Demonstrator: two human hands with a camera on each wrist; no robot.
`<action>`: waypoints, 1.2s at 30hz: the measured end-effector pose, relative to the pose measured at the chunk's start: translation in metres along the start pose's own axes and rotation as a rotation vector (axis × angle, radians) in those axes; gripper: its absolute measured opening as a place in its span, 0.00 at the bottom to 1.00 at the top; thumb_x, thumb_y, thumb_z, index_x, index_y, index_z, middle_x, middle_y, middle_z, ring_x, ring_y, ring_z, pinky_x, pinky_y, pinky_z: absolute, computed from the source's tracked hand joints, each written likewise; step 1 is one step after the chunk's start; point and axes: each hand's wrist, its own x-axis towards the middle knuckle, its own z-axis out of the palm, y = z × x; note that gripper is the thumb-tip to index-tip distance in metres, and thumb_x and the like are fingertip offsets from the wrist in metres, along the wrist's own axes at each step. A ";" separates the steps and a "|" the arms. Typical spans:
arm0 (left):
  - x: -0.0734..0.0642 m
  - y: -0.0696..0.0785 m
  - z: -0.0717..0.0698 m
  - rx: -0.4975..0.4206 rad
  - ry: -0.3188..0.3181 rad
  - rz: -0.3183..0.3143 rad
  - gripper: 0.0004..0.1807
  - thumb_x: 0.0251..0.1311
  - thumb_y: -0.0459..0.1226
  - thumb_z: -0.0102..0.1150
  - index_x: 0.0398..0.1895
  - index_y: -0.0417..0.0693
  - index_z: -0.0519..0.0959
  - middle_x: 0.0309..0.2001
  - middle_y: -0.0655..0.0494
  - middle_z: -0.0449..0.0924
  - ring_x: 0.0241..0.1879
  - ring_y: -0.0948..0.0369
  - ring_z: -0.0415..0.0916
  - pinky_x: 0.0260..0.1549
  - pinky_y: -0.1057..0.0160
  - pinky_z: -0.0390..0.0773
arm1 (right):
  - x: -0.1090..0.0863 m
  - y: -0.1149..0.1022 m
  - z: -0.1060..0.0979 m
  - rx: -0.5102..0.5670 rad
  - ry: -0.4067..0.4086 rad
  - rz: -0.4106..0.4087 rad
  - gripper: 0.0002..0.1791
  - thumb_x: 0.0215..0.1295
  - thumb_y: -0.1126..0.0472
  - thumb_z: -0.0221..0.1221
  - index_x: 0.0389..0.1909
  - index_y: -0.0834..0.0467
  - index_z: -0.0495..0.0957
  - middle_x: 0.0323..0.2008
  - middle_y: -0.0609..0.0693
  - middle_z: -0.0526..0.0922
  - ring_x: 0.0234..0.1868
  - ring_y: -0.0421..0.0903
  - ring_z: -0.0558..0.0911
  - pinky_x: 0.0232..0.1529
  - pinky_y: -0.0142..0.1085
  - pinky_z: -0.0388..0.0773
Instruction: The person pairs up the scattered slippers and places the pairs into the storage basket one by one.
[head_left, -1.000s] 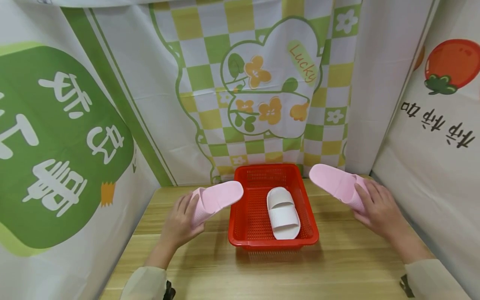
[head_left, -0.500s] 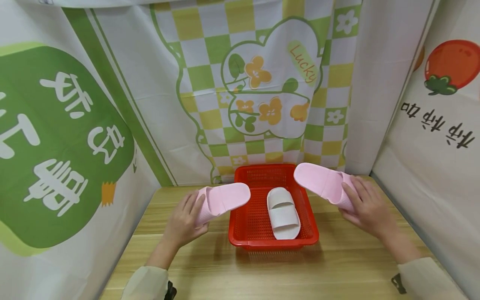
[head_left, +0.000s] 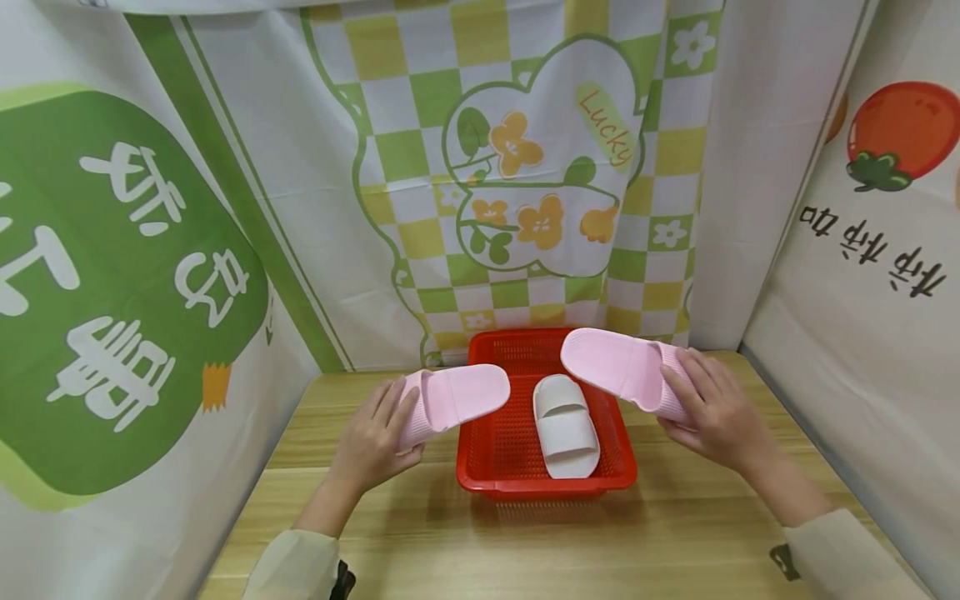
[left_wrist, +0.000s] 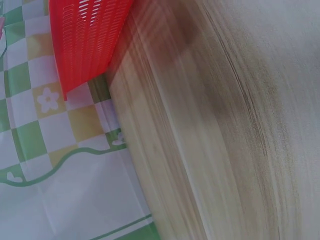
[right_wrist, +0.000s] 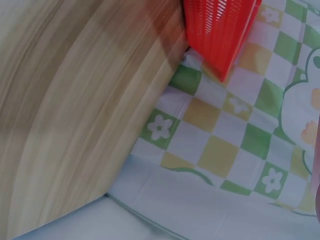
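Observation:
In the head view, my left hand (head_left: 378,437) grips a pink slipper (head_left: 468,394) by its strap end, fingers over the ribbed strap and thumb below. The toe-side hole faces me, and the sole's other end reaches over the basket's left rim. My right hand (head_left: 716,410) holds a second pink slipper (head_left: 611,360) the same way, its free end over the basket's back right part. Between them stands a red plastic basket (head_left: 495,485). A pair of white slippers (head_left: 567,433) lies inside it, on the right, one overlapping the other.
The basket rests on a wood-grain table (head_left: 525,558), close to the checkered cloth (head_left: 465,292) at the back. Printed cloth walls stand on the left (head_left: 292,333) and right (head_left: 847,333). Wrist views show mainly the table and the basket's red side (left_wrist: 90,45).
My right hand has carried its pink slipper left, from beside the basket to over its rim. The left hand has shifted slightly right with its slipper. The basket and white slippers stay put.

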 end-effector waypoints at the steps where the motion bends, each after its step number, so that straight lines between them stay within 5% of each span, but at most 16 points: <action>1: 0.001 0.000 0.000 0.001 0.001 0.002 0.36 0.55 0.52 0.50 0.59 0.31 0.73 0.57 0.30 0.73 0.51 0.36 0.73 0.49 0.41 0.75 | 0.001 -0.001 0.000 0.004 0.001 -0.005 0.31 0.66 0.45 0.51 0.55 0.68 0.75 0.54 0.72 0.75 0.50 0.71 0.75 0.52 0.59 0.69; 11: 0.008 0.003 0.001 0.001 0.027 0.025 0.36 0.55 0.52 0.49 0.58 0.32 0.74 0.56 0.31 0.73 0.51 0.36 0.74 0.49 0.41 0.75 | 0.013 -0.010 0.004 0.036 -0.043 -0.028 0.32 0.66 0.44 0.52 0.57 0.67 0.74 0.58 0.71 0.73 0.53 0.71 0.74 0.69 0.47 0.54; 20: 0.013 0.007 0.001 -0.009 0.051 0.038 0.36 0.52 0.51 0.52 0.59 0.33 0.74 0.57 0.32 0.74 0.51 0.37 0.74 0.48 0.41 0.76 | 0.024 -0.018 0.009 0.049 -0.029 -0.065 0.30 0.67 0.45 0.50 0.55 0.67 0.76 0.56 0.71 0.74 0.53 0.71 0.75 0.50 0.62 0.71; 36: 0.025 0.017 0.002 -0.037 0.047 0.080 0.35 0.55 0.52 0.48 0.59 0.34 0.74 0.57 0.32 0.73 0.52 0.38 0.74 0.50 0.43 0.76 | 0.035 -0.030 0.011 0.081 -0.058 -0.120 0.30 0.68 0.45 0.49 0.57 0.66 0.75 0.58 0.70 0.73 0.55 0.70 0.74 0.63 0.56 0.63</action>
